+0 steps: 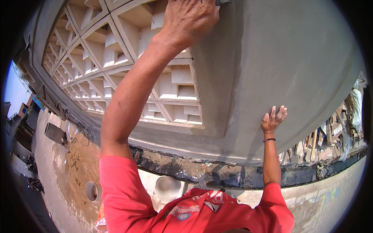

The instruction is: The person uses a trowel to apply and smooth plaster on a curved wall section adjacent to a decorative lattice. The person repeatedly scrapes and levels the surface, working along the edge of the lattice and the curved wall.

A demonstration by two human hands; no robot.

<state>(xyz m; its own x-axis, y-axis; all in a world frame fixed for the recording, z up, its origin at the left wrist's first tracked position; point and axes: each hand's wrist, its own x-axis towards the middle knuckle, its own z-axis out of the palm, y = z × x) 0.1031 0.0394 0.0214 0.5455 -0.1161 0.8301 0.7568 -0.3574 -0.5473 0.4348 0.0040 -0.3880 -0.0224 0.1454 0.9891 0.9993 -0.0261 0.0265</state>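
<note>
Grey, smooth plastered wall (pixel 295 58) adjoins one lattice of angular concrete vent blocks (pixel 116 58); two hands work on it, the left hand (pixel 190 19) curled around one dark tool (pixel 223 2) at the top edge, the right hand (pixel 273 119) flat, fingers (pixel 280 112) pressed together, wearing one beaded wristband (pixel 269 139).

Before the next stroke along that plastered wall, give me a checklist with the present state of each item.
1. Left hand has the tool: ok, fingers closed over a dark tool, mostly cut off at the frame edge.
2. Right hand braced: ok, flat and open on the grey plaster.
3. Plaster ahead smooth: ok, even where visible.
4. Edge beside the ventilation blocks clean: cannot tell, the arm hides part.
5. Footing: cannot tell, feet out of view.
6. Ground below: not ok, drop with pipe rings visible.
</note>
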